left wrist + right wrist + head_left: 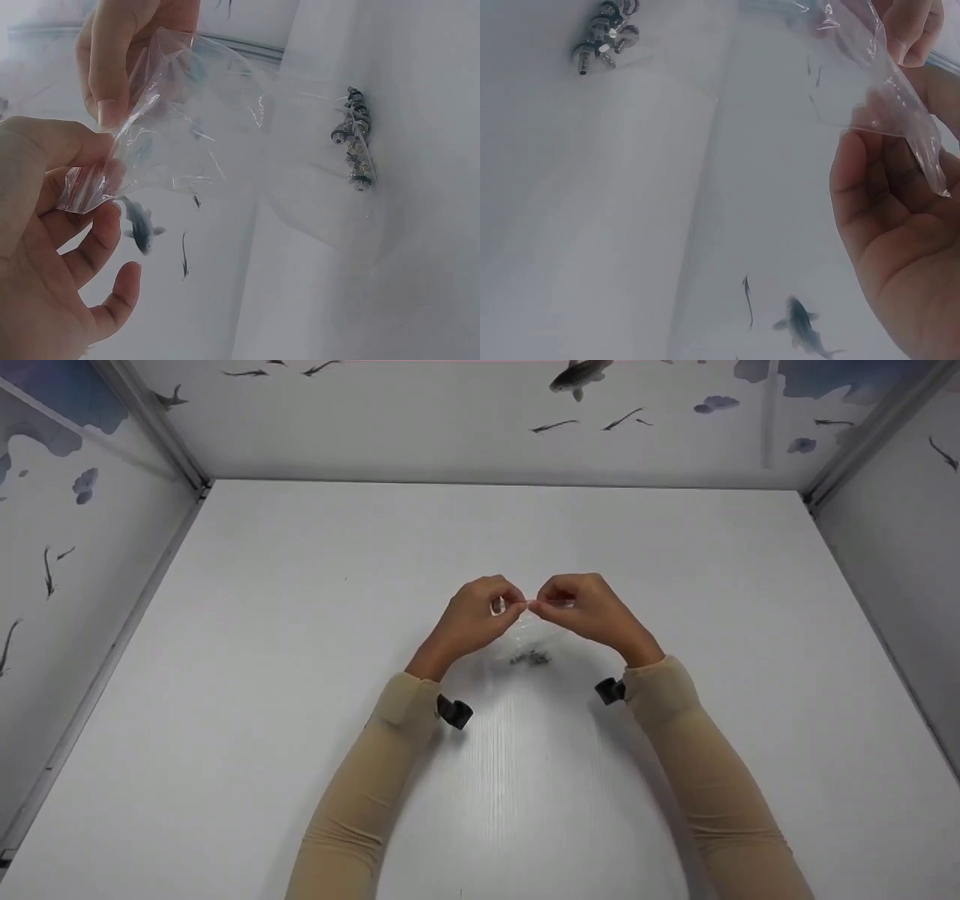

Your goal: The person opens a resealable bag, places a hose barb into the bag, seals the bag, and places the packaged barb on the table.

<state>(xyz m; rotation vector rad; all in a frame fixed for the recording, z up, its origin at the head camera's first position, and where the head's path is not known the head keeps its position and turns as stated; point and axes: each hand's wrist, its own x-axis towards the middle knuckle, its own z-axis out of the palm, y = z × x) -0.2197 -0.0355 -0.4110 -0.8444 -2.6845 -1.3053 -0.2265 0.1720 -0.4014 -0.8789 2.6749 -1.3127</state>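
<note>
A clear zip-lock bag with a red-striped seal hangs between my two hands. Several small metal screws with dark washers lie clustered at its bottom; in the head view these screws show as a dark patch below the hands. My left hand pinches the bag's top edge between thumb and index finger, its other fingers loosely bent. Close against it, my right hand pinches the same edge. The fingertips of both hands nearly meet at the seal. Whether the seal is parted is hard to tell.
A white table lies beneath the hands. White panels printed with fish and plants stand along its back and both sides. A small black wrist camera juts from the left sleeve, and another camera from the right.
</note>
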